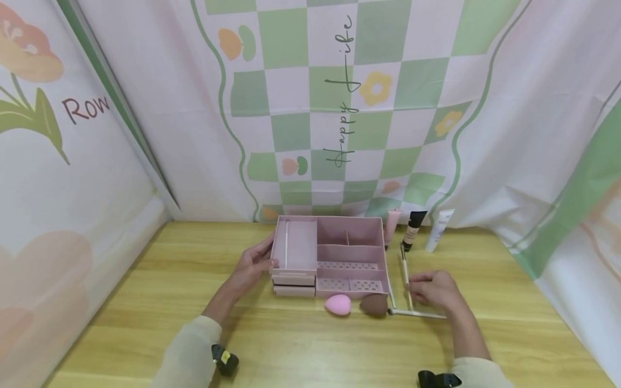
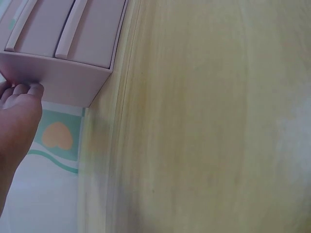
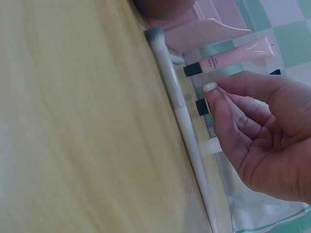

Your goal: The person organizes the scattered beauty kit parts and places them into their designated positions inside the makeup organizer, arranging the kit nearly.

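A pink makeup organizer (image 1: 351,246) stands at the table's back, with drawers on its left side and several compartments on its right. My left hand (image 1: 249,269) holds its left wall, thumb at the rim; in the left wrist view the fingers (image 2: 34,90) touch the outer side. My right hand (image 1: 436,291) pinches a slim makeup brush (image 1: 405,269) right of the organizer. The white end of its handle (image 3: 210,87) shows between thumb and forefinger in the right wrist view. A larger makeup brush (image 1: 422,313) lies on the table below that hand.
A pink sponge (image 1: 338,305) and a brown sponge (image 1: 374,305) lie before the organizer. Behind my right hand stand a pink tube (image 1: 392,223), a black-topped tube (image 1: 414,229) and a white tube (image 1: 439,230). One thin brush (image 1: 286,245) lies on the organizer's left top. Curtains enclose the table.
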Demonstrator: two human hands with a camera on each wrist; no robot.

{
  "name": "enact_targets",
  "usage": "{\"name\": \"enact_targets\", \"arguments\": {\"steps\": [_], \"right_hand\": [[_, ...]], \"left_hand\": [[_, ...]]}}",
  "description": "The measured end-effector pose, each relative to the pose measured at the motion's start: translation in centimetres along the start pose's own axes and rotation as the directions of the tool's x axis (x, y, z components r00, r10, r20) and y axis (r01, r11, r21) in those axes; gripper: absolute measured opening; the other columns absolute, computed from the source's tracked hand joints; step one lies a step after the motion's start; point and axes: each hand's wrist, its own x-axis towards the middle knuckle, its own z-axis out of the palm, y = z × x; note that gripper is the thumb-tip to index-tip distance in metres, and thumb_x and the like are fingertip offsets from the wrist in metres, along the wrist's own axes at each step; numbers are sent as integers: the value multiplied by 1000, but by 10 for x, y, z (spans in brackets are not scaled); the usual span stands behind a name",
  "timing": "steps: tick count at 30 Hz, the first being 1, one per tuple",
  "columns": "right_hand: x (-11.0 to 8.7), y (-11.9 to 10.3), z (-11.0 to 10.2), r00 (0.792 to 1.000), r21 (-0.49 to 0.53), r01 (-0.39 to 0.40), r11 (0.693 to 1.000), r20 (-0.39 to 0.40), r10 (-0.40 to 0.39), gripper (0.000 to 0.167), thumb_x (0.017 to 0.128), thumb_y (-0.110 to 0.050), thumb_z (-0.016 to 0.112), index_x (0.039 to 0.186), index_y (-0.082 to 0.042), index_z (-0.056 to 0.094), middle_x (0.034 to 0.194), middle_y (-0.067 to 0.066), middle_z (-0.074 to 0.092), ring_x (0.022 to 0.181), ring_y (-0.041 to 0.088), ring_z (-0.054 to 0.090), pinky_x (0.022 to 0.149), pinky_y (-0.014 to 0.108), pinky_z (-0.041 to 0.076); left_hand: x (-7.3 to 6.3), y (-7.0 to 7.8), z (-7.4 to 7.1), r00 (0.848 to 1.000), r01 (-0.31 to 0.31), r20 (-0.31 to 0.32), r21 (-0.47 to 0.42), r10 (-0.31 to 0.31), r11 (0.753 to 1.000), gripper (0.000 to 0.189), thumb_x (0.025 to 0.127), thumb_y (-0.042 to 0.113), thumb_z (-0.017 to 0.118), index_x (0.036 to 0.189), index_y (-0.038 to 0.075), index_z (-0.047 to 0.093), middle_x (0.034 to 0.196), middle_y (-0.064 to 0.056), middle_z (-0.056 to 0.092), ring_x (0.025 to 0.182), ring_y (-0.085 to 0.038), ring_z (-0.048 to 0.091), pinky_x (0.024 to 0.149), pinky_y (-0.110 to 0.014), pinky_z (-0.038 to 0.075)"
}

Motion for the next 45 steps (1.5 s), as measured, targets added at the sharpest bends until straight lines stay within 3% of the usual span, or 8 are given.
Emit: {"name": "enact_targets", "arguments": {"steps": [9,17,27,45], "right_hand": [[-6,-8,-2,998,67,13,998,54,-17,45,92,-5,67,126,22,56,90,4,77,76,6,70,75,23,66],[-11,-14,-2,998,65,33,997,46,-36,46,92,-8,68,126,21,57,91,1,78,77,5,70,76,23,66],[-16,-22,0,993,87,81,993,75,-87,49,92,-9,69,129,19,56,100,8,80,78,3,70,78,22,65],[-21,-44,9,988,141,105,984,96,-119,47,93,-8,67,129,20,55,94,-2,78,79,3,70,79,21,65]], "left_hand": [[-1,0,0,1000,-2,-7,-11,2,1000,79,90,-10,52,158,-7,12,170,-23,5,157,-41,11,116,-20,39],[0,-1,0,1000,-10,1,-2,10,1000,78,91,-9,53,158,-7,14,170,-23,7,158,-41,12,118,-20,37],[0,0,1,1000,6,-1,9,-6,1000,79,91,-9,53,158,-7,13,170,-23,6,158,-41,11,118,-19,37],[0,1,0,1000,21,-18,14,-21,1000,78,90,-9,53,158,-7,14,171,-21,7,158,-39,12,118,-18,35]]}}
